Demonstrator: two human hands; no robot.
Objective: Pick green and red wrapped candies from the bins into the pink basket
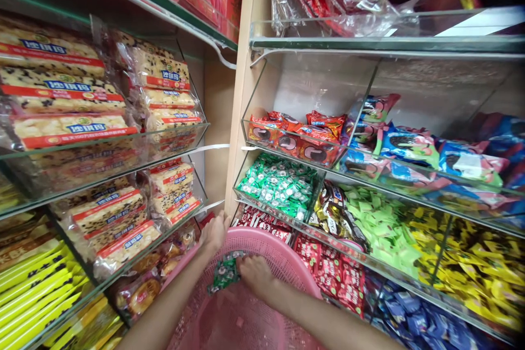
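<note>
A pink plastic basket [301, 268] with perforated sides stands below me, between the shelves. My left hand [214, 234] is closed at its far rim, the fingertips partly hidden. Inside the basket's opening, my right hand [256, 274] is closed on a cluster of green-wrapped candies [225, 272], which juts out to the left of the fingers. The same kind of green candies [279, 183] fills a clear shelf bin beyond the basket. Just under that bin lie red-and-white packets [262, 224], close to the basket's rim.
Glass shelves on the left hold wrapped puffed-grain bars [74, 87] and yellow packets [36, 284]. Right-hand bins hold orange-red packets [303, 134], blue packets [406, 145], light-green sweets [381, 224], yellow sweets [484, 273] and dark-blue sweets [414, 311]. A wooden post [238, 93] divides the shelves.
</note>
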